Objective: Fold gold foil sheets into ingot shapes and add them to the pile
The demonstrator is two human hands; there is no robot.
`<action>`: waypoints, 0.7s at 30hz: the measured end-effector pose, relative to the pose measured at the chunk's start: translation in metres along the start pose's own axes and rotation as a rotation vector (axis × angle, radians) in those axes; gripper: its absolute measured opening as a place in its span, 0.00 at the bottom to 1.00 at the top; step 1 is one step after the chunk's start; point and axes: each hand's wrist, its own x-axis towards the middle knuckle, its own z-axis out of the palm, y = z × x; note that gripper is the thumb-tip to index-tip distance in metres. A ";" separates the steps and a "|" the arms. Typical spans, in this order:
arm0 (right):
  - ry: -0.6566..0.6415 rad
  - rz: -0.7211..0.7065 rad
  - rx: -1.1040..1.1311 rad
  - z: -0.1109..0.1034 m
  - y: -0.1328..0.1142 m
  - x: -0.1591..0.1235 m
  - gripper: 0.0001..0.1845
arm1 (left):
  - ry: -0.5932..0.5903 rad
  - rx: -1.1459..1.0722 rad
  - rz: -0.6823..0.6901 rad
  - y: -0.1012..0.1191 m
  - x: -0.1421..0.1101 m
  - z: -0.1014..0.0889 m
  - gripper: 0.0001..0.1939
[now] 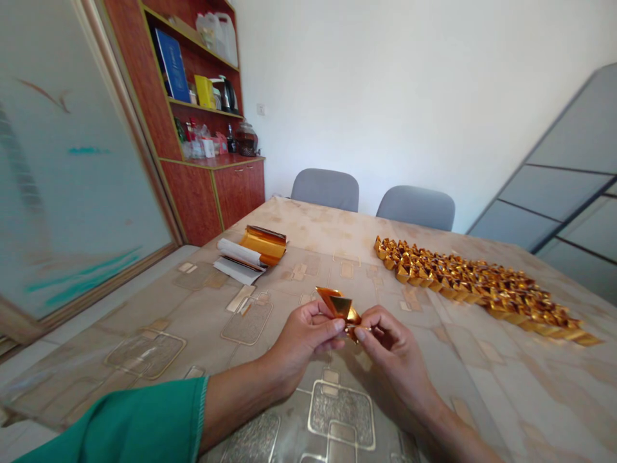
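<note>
Between my two hands, above the middle of the table, is a small piece of folded gold foil paper (341, 307) with pointed corners. My left hand (311, 329) pinches its left side between thumb and fingers. At the lower right side, my right hand (389, 337) grips the same piece with thumb and forefinger. Part of the foil is hidden behind the fingers. Farther off to the left lies a stack of gold foil sheets (265, 243), curled, with white backs showing. On the right, a long block of many folded gold foil pieces (448, 273) stands in close rows.
The table (183, 341) wears a patterned, shiny cover. Two grey chairs (325, 188) stand at its far edge, before a white wall. A red-brown cabinet (212, 193) with shelves holds a kettle (226, 94), bottles and jugs at the back left. A glass sliding door (72, 161) is at the left.
</note>
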 end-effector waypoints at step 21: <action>0.178 0.077 -0.120 0.017 0.000 -0.007 0.15 | 0.026 0.093 0.095 -0.007 -0.001 0.006 0.18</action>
